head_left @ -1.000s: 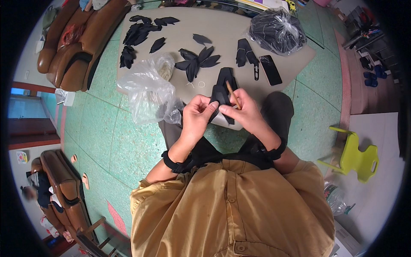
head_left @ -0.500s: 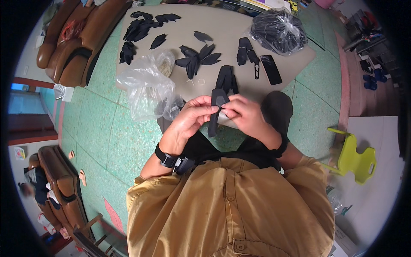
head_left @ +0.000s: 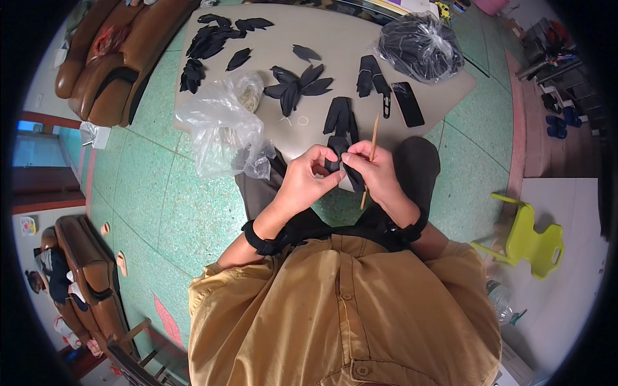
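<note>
Left hand [head_left: 310,179] and right hand [head_left: 380,174] are closed at the fingertips on a black fabric-like piece [head_left: 336,145], which is held over the near edge of the counter [head_left: 341,40]. A wooden stick [head_left: 374,134] is also retained in the right hand.

No words, numbers, brands or signs can be read on anything in view. On the brightly coloured picture [head_left: 28,225] fixed to the wall at the far left, patches of colour can be seen (too small for any lettering to be made out). On the phone [head_left: 407,104], only a dark screen is shown. On the clear bottle [head_left: 500,297] at the lower right, no label can be deciphered, the surface being too small and blurred.
</note>
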Motion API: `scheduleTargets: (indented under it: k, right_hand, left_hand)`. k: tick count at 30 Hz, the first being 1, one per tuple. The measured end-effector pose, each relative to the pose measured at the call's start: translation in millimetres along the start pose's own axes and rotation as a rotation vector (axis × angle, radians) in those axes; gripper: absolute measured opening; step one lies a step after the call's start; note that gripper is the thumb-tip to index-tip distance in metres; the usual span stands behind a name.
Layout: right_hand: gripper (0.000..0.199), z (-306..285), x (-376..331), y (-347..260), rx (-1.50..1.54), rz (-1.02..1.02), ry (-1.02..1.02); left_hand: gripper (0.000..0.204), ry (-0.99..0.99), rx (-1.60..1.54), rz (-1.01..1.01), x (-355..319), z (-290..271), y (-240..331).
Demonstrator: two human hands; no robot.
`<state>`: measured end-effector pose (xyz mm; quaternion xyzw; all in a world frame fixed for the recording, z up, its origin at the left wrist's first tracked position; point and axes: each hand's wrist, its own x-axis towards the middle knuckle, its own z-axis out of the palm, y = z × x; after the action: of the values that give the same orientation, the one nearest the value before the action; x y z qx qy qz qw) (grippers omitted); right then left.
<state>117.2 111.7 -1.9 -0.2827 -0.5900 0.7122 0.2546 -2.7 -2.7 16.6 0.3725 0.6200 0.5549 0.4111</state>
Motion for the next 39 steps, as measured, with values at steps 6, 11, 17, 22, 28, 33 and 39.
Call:
scheduleTargets:
  k: [6, 11, 17, 22, 28, 33, 39]
  right_hand:
    - [0.011, 0.7, -4.9, -11.7, -0.15, 0.022, -0.006]
    - [0.012, -1.0, -9.6, -16.2, -0.127, 0.102, -0.036]
    - [0.014, 3.0, -15.2, -7.9, -0.268, -0.107, 0.058]
    - [0.014, 4.0, -13.8, -6.7, -0.29, -0.149, 0.074]
    - [0.014, 5.9, -13.1, -4.6, -0.257, -0.137, 0.082]
    - [0.014, 7.5, -14.3, -12.6, -0.21, 0.018, 0.094]
    - [0.015, 8.0, -13.4, -4.1, -0.228, -0.025, 0.123]
  left_hand:
    - [0.012, 0.111, 0.227, 0.053, -1.2, -0.1, 4.9]
    - [0.012, 0.181, 0.185, 0.102, -6.8, 6.3, 5.5]
    - [0.011, 0.272, 0.04, 0.091, -6.0, 15.0, -7.2]
    - [0.011, 0.255, 0.001, 0.061, -6.1, 15.6, -5.0]
    - [0.01, 0.271, -0.053, 0.04, -5.5, 16.8, -7.0]
    - [0.01, 0.314, 0.071, 0.057, -3.3, 16.5, -10.6]
    - [0.01, 0.313, 0.053, 0.021, -3.4, 18.3, -10.1]
